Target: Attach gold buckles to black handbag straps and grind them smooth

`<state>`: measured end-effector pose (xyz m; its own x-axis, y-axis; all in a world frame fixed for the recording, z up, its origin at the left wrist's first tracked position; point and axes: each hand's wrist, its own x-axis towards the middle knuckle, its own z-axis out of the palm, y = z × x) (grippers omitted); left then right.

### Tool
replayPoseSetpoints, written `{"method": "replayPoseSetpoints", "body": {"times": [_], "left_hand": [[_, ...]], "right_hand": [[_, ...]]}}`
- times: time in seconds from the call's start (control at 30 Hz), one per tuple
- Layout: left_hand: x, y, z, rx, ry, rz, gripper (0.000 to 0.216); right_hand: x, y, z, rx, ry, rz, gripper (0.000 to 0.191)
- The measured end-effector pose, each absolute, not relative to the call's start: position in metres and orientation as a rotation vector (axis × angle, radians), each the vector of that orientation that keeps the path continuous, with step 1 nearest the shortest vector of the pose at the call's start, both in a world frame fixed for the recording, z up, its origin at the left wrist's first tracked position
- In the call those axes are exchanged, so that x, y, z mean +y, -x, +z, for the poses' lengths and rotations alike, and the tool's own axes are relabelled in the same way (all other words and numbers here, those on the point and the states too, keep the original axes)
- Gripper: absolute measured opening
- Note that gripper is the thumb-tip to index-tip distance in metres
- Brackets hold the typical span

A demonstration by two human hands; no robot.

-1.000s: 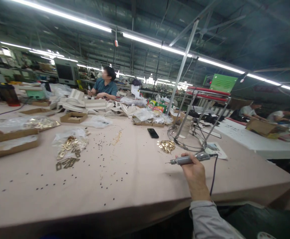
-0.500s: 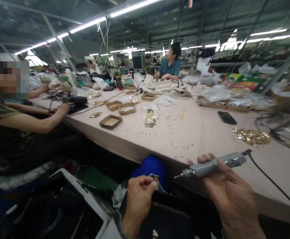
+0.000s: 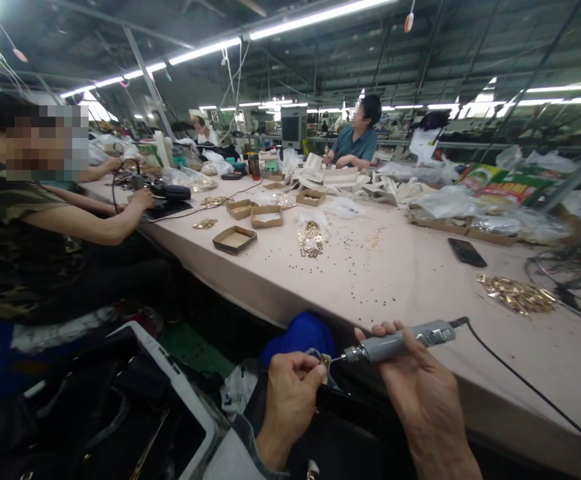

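Observation:
Between thumb and fingers, my left hand (image 3: 293, 400) pinches a small gold-coloured metal plate (image 3: 325, 365) over my lap. My right hand (image 3: 420, 387) is closed round a grey electric screwdriver (image 3: 403, 343) with a black cord at its rear end. The screwdriver lies nearly level, and its thin bit points left, reaching the plate or just in front of it; contact is too small to tell. Under my hands is a black bag-like item (image 3: 350, 437), partly hidden.
A pink-covered table (image 3: 270, 287) runs ahead, bearing cardboard trays (image 3: 235, 240), a phone (image 3: 466, 252) and a pile of gold metal parts (image 3: 518, 295). At left a white-rimmed bin (image 3: 170, 380) holds black items. One co-worker (image 3: 85, 213) sits left, another (image 3: 355, 140) across the table.
My right hand has brought the screwdriver leftward, so its bit now meets or nearly meets the plate. My left hand keeps its pinch. The whole view has shifted slightly.

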<state>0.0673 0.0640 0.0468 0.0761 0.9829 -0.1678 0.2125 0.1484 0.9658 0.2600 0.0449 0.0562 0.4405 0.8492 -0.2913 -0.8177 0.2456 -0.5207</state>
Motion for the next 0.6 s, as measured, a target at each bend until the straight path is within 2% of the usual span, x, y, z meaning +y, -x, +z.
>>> {"method": "replayPoseSetpoints", "body": {"times": [0.6], "left_hand": [[0.0638, -0.0684, 0.0429, 1.34, -1.288, 0.939, 0.021]], "right_hand": [[0.0455, -0.2549, 0.0525, -0.075, 0.705, 1.112, 0.018]]}}
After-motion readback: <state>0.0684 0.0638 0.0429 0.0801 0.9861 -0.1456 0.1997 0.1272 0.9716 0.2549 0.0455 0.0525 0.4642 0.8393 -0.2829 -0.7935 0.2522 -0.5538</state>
